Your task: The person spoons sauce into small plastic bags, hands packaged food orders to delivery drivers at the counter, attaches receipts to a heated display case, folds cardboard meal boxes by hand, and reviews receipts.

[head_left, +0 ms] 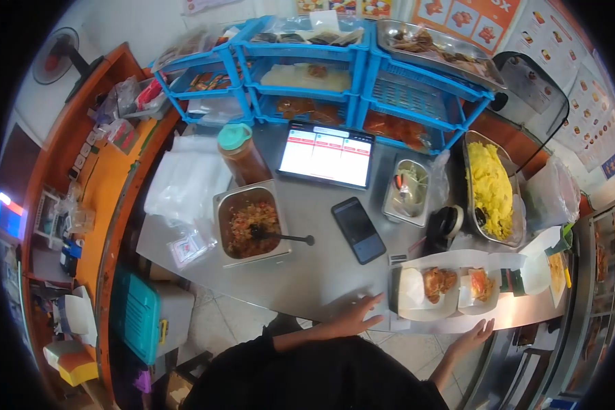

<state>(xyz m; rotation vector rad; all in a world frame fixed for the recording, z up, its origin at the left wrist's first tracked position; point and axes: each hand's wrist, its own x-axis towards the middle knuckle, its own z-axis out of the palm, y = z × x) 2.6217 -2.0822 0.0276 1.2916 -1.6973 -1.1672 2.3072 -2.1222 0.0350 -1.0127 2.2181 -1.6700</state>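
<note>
My left hand is over the front edge of the metal table, fingers spread and holding nothing. It is just left of an open white paper food box with a brown fried piece inside. Beside that stands a second open box holding a reddish-topped portion. My right hand is below this second box at the table's edge, palm up, fingers apart and empty. Whether it touches the table is hard to tell. A phone lies behind my left hand.
On the table are a steel pan of chopped food with a black spoon, a sauce bottle, a tablet, a small steel container and a tray of yellow rice. Blue racks stand behind.
</note>
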